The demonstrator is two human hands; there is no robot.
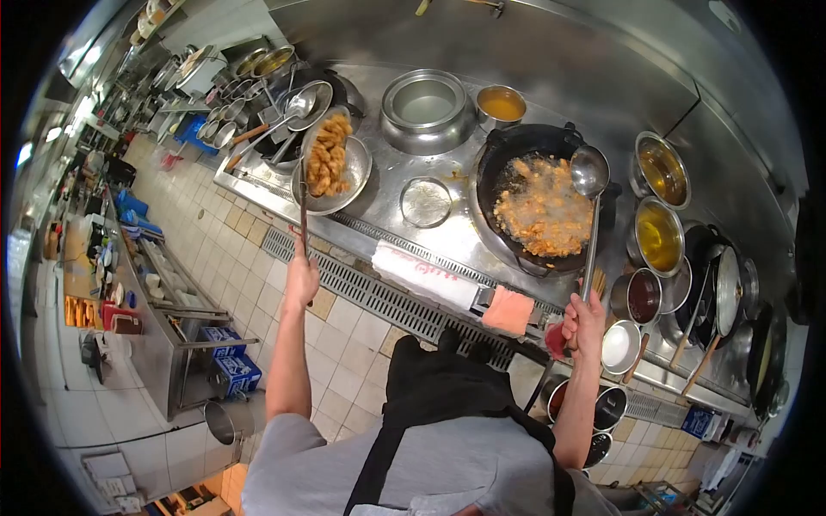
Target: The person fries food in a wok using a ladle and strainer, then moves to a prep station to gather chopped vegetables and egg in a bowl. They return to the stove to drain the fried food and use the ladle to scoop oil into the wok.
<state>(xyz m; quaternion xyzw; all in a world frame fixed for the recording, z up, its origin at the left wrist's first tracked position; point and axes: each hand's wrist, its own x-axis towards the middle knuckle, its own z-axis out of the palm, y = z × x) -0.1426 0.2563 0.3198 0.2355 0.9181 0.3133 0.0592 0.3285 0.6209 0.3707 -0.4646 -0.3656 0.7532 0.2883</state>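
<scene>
My left hand (301,279) is closed around the long handle of a skimmer (303,202). Golden-brown fried pieces (329,159) are heaped at its far end, over a round metal bowl (360,170); the heap hides most of the skimmer's head. My right hand (585,323) grips the handle of a metal ladle (590,172), whose bowl hangs over the right rim of a black wok (492,176). Inside the wok, many orange-brown pieces (546,211) fry in bubbling oil.
A large metal pot (428,107) and a bowl of amber liquid (501,105) stand at the back. Bowls of yellow oil (659,236) and dark red sauce (644,295) line the right side. A folded orange cloth (508,310) lies on the front edge, beside a white towel (422,271).
</scene>
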